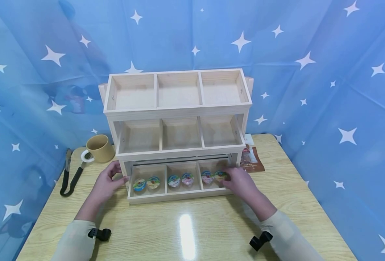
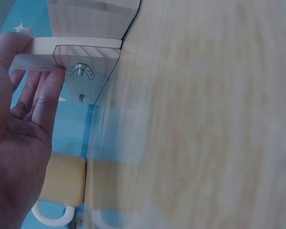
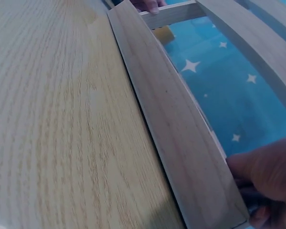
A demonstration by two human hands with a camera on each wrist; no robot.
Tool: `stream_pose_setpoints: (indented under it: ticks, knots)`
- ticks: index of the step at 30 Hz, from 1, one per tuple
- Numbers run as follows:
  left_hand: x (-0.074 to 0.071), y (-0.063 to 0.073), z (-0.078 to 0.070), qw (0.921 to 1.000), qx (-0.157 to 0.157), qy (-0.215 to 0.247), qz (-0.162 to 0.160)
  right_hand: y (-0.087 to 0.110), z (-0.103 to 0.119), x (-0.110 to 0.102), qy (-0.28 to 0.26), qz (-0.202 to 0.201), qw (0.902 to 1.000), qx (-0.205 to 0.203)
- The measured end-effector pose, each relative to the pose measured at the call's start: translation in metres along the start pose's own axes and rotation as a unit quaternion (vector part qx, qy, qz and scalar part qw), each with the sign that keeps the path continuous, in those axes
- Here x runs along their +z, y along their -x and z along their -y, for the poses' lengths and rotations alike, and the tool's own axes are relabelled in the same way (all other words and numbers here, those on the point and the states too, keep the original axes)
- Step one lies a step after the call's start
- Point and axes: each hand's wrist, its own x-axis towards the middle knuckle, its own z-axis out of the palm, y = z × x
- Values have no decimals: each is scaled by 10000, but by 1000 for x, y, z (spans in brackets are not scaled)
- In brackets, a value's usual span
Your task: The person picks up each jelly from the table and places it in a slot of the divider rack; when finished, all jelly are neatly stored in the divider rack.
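A three-tier wooden rack (image 1: 177,113) stands on the table. In its bottom tray, lidded jelly cups sit in pairs, one pair per compartment. My left hand (image 1: 109,180) grips the rack's lower left side; in the left wrist view, the thumb lies above a wooden bar (image 2: 40,46) and the fingers below. At the right end of that tray, my right hand (image 1: 241,181) holds a yellow-lidded jelly cup (image 1: 219,176) by its right side. Beside this cup sits a pink-lidded jelly cup (image 1: 207,177). In the right wrist view, the tray's front board (image 3: 167,105) hides the cups.
Left of the rack stand a tan mug (image 1: 102,149) with a white handle and black-handled tongs (image 1: 71,177). A brown packet (image 1: 252,159) lies behind the right hand. A star-printed blue curtain (image 1: 326,108) surrounds the table (image 1: 153,228).
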Motion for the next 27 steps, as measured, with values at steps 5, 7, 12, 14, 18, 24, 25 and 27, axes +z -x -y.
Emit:
stream_pose_setpoints:
  ticks: [5, 7, 12, 14, 18, 24, 25, 27]
  knots:
    - [0, 1, -2, 10000, -9, 49, -7, 0, -1, -1, -118, 62, 9999, -29]
    - [0, 2, -4, 10000, -13, 73, -16, 0, -3, -1, -144, 74, 9999, -49]
    - [0, 3, -6, 9999, 2, 132, -14, 1, -3, -2, -232, 93, 9997, -25]
    - [0, 2, -6, 9999, -4, 136, -7, 1, -3, -3, -265, 84, 9996, -19]
    - [1, 1, -4, 10000, -12, 97, 0, 1, -2, -4, -295, 99, 9995, 35]
    - [0, 1, -5, 10000, -61, 66, 27, 10, -3, -9, -382, 13, 9993, 17]
    - [-1, 1, -6, 9999, -85, 21, 64, 13, -3, -10, -463, -47, 9989, -47]
    - [-4, 2, -9, 9995, -146, -181, 207, 21, -4, -14, -651, -234, 9974, -211]
